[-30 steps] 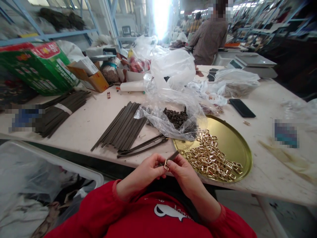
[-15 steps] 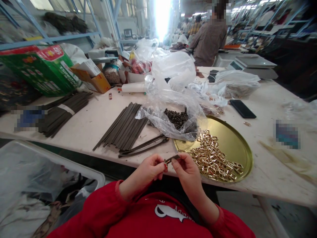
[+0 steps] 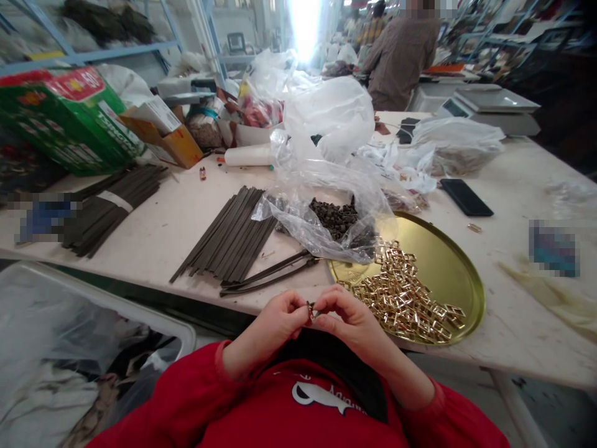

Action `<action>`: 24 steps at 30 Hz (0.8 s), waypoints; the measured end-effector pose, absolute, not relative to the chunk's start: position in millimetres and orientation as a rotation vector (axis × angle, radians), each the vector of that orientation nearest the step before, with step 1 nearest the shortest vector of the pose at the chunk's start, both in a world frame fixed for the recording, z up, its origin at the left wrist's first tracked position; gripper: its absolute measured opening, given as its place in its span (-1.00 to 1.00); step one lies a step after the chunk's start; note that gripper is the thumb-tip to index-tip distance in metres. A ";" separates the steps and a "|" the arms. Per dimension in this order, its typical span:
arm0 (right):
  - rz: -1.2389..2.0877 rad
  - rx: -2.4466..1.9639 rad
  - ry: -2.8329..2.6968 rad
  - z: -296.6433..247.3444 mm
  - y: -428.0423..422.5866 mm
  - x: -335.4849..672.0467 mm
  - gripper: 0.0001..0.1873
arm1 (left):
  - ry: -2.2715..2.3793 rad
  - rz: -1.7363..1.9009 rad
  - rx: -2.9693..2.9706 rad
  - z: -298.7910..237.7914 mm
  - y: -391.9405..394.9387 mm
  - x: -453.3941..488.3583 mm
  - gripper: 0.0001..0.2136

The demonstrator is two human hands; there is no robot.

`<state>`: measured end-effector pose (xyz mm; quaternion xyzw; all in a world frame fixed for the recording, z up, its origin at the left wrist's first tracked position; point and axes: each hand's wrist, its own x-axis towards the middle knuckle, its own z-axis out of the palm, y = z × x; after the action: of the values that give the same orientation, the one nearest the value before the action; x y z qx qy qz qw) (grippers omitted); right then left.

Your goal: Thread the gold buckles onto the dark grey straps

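Note:
My left hand (image 3: 278, 322) and my right hand (image 3: 347, 317) meet close to my chest, just below the table's near edge. Both are closed in a pinch on a small gold buckle (image 3: 311, 309) with a dark strap end in it, mostly hidden by my fingers. To the right of my hands a round gold tray (image 3: 448, 261) holds a heap of gold buckles (image 3: 401, 295). Loose dark straps (image 3: 233, 239) lie fanned on the table ahead, two more (image 3: 270, 274) lie nearer me. A clear plastic bag (image 3: 326, 211) holds small dark parts.
A second bundle of dark straps (image 3: 112, 205) lies at the left beside a green box (image 3: 69, 124). A black phone (image 3: 466, 197) lies at the right. A plastic-lined bin (image 3: 69, 336) stands at my left. Another person (image 3: 396, 56) stands at the far end by a scale (image 3: 494, 106).
My hands have drawn closer together. The dark strap end that stuck out above my right fingers is now folded into the pinch and hardly shows.

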<state>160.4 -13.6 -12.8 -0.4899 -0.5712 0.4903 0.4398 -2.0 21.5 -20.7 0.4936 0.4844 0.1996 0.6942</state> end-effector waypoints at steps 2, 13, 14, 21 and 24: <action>1.225 -1.254 -1.398 -16.2 -13.2 160.3 -0.95 | 1.082 0.452 1.085 -20.8 22.3 -1.0 -0.88; 0.973 -1.394 -1.518 -25.4 -12.6 159.4 -0.94 | 1.077 0.474 1.155 -19.8 21.2 2.0 -0.91; 0.916 -1.415 -1.538 -25.8 -13.3 158.4 -0.94 | 1.070 0.468 1.178 -20.1 20.8 1.4 -0.91; 0.616 -1.484 -1.597 -29.5 -22.6 148.3 -0.94 | 1.057 0.445 1.227 -16.6 17.5 0.8 -0.87; 0.501 -1.412 -1.669 -29.6 -27.8 144.6 -0.91 | 1.062 0.500 1.225 -16.5 16.1 1.4 -0.87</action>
<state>144.6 -27.8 -29.6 -0.5670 -0.6703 0.2010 0.4344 1.4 16.1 -16.5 0.5415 0.4697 0.2210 0.6612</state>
